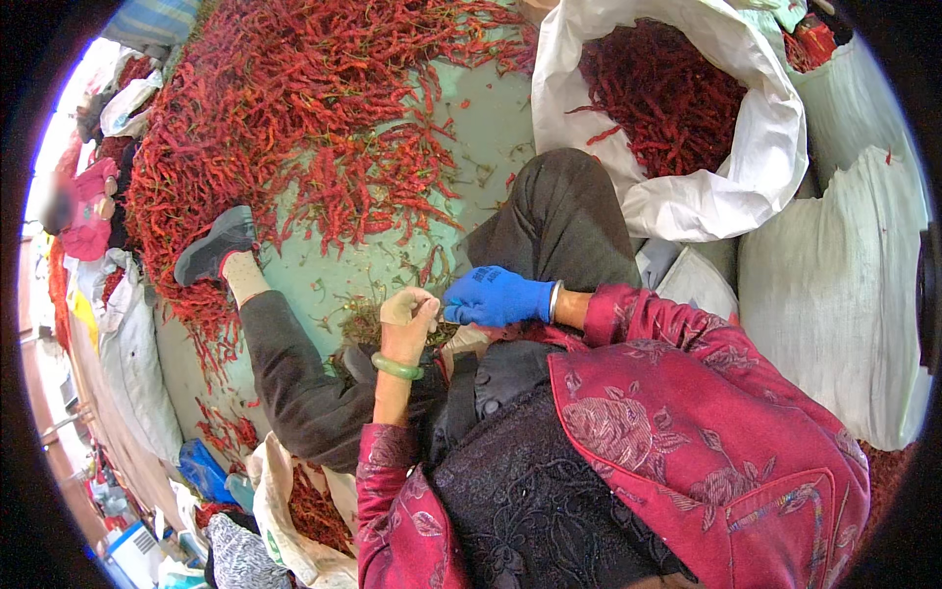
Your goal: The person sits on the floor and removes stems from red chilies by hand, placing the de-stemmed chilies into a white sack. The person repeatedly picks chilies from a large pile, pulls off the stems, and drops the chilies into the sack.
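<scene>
My left hand (409,316), with a green bangle at the wrist and pale coverings on some fingers, is raised over my lap with thumb and fingertips together. Whether something small is pinched there I cannot tell. Close to its fingertips, my right hand (494,297) wears a blue knit work glove with its fingers curled; what it may hold is hidden. Below the hands lies a small heap of dry chili stems (368,322). A large pile of dried red chilies (294,96) spreads on the pale green floor ahead. An open white woven sack (780,140) holds more red chilies (662,96).
Full pale sacks (817,294) stand at the right. Another open sack (272,493) with chilies is at the lower left, near a blue bag (204,471). My outstretched leg ends in a dark shoe (217,247) against the pile. Another person in red (90,210) is at the far left.
</scene>
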